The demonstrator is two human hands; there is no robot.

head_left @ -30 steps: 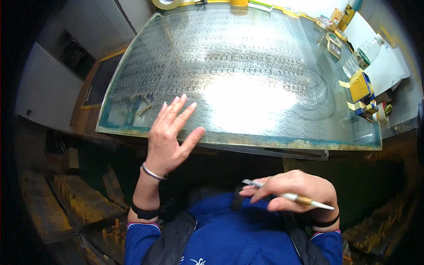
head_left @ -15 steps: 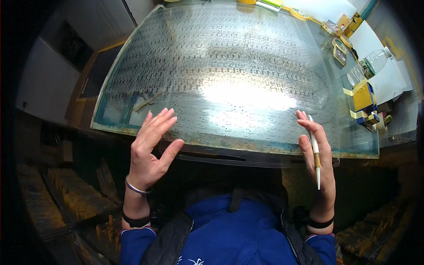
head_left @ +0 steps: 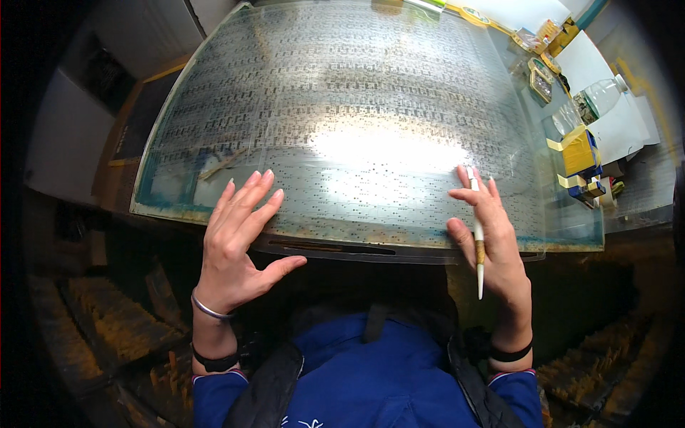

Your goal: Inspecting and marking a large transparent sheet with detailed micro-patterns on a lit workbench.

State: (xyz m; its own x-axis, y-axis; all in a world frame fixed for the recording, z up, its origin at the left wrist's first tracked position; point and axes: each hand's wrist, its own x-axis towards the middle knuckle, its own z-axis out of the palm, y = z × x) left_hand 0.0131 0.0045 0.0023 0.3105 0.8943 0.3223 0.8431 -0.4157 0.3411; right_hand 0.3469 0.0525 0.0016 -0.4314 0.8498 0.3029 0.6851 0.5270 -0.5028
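Glass-topped bench [head_left: 576, 237] with teal-stained edges spans the upper half of the view, bright glare near its centre. Clock directions run from the middle of the patterned clear sheet [head_left: 371, 107], which lies across the bench, its near edge projecting past the bench's edge at six o'clock. Left hand [head_left: 239, 246], between seven and eight o'clock: grip wide, thumb spread, nothing held; contact of the fingertips with the sheet cannot be told. Right hand [head_left: 496, 239], between four and five o'clock: grip holds a white pen-shaped tool [head_left: 479, 230] with a brown band, lying lengthwise between thumb and fingers. Blue-and-yellow box [head_left: 581, 153] stands between three and four o'clock; clear bottle [head_left: 605, 98] lies at three; yellow tape roll [head_left: 474, 16] sits between one and two.
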